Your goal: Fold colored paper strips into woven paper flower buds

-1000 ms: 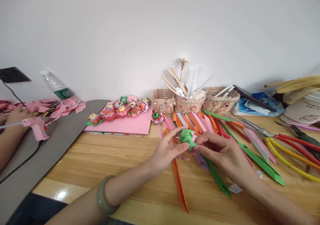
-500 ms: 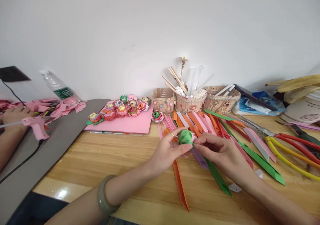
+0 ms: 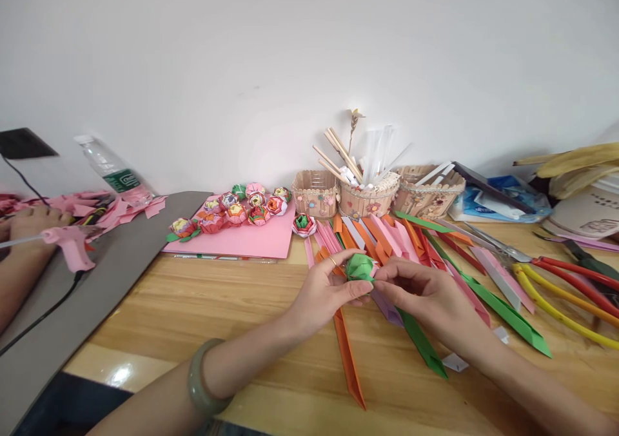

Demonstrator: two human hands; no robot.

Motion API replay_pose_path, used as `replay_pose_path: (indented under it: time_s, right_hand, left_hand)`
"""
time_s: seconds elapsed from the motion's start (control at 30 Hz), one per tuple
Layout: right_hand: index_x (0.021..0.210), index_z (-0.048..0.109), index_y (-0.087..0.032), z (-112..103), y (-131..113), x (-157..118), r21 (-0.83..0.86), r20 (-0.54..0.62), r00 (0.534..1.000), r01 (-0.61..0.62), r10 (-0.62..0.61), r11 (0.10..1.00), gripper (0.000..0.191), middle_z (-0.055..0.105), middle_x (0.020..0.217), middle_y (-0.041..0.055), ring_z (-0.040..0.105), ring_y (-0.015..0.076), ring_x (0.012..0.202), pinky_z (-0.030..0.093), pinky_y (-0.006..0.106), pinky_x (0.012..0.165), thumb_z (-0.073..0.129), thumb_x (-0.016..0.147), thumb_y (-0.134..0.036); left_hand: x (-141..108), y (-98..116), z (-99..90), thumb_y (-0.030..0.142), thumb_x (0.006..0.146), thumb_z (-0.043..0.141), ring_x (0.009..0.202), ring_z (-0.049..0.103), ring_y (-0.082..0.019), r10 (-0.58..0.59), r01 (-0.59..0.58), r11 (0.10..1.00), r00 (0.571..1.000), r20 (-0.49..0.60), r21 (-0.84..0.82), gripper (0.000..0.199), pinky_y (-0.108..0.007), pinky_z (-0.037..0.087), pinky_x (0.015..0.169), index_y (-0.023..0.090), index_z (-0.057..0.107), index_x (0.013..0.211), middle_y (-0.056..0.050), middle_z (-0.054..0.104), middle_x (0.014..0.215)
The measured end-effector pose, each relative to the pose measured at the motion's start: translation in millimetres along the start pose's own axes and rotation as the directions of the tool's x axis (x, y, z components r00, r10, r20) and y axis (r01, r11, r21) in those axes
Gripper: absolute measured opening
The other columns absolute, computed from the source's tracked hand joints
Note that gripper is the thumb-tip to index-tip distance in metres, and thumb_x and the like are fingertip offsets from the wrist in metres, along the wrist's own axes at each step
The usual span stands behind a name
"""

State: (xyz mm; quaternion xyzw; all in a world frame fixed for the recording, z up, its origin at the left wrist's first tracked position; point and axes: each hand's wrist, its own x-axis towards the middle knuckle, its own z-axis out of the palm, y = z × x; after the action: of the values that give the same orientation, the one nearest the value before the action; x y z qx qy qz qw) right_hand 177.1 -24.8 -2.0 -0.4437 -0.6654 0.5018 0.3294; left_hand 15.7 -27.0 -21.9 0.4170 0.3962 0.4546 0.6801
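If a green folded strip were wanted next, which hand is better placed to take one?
Probably the right hand: green folded strips lie close to it, and it seems only to pinch the edge of the green paper piece. The left hand cups that piece and is farther from the strips.

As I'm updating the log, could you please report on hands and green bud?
Left hand holding bud; right hand pinching its edge. Strips on table; nothing visibly in the way.

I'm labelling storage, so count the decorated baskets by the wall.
3, in a row: left basket, behind the green-centred paper flower; middle basket, holding wooden sticks and clear tubes; right basket, beside the blue packet. No others show.
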Motion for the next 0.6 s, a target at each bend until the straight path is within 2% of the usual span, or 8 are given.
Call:
replay_pose_path:
  time_s: [0.13, 0.3, 0.43, 0.6]
  right_hand:
    - [0.073, 0.058, -0.019, 0.9, 2.0, 0.1, -0.055, -0.036, 0.999, 0.001, -0.003, 0.998, 0.015, 0.051, 0.061, -0.0015, 0.042, 0.0104, 0.050, 0.035, 0.022, 0.044, 0.053, 0.077, -0.033]
    - [0.075, 0.060, -0.020, 0.6, -1.6, 0.1, -0.078, -0.058, 0.998, -0.013, 0.009, 0.997, 0.018, 0.059, 0.068, 0.0020, 0.050, 0.0134, 0.055, 0.037, 0.023, 0.045, 0.052, 0.075, -0.036]
    - [0.073, 0.062, -0.020, 1.3, -1.0, 0.8, -0.085, -0.051, 0.999, -0.020, 0.016, 0.996, 0.019, 0.058, 0.060, 0.0002, 0.048, 0.0120, 0.050, 0.036, 0.022, 0.043, 0.052, 0.076, -0.036]
    - [0.075, 0.062, -0.019, 4.1, 1.0, 1.3, -0.239, -0.118, 0.990, 0.050, -0.080, 0.970, 0.017, 0.059, 0.060, 0.0006, 0.048, 0.0120, 0.048, 0.038, 0.023, 0.044, 0.049, 0.077, -0.029]
  left_hand:
    - [0.1, 0.1, 1.3, 0.029, 0.057, 0.075, 0.057, 0.059, -0.009, -0.001, 0.001, 1.000, 1.000, -0.012, -0.010, 0.051, -0.024, 0.049, 0.059, 0.015, 0.055, 0.102, -0.002, 0.062, 0.083]
    - [-0.8, 1.7, 2.6, 0.029, 0.057, 0.075, 0.056, 0.060, -0.009, -0.001, 0.000, 1.000, 0.999, -0.039, -0.014, 0.050, -0.024, 0.049, 0.058, 0.015, 0.053, 0.099, -0.003, 0.062, 0.085]
    - [-1.4, 3.3, 4.3, 0.027, 0.056, 0.075, 0.057, 0.060, -0.009, 0.007, -0.007, 1.000, 0.998, -0.068, -0.005, 0.049, -0.025, 0.049, 0.058, 0.016, 0.051, 0.097, -0.002, 0.062, 0.084]
    - [-0.9, 2.1, 4.1, 0.025, 0.058, 0.074, 0.058, 0.058, -0.008, 0.038, -0.036, 0.999, 0.994, -0.104, 0.025, 0.046, -0.023, 0.048, 0.056, 0.017, 0.049, 0.096, 0.000, 0.061, 0.083]
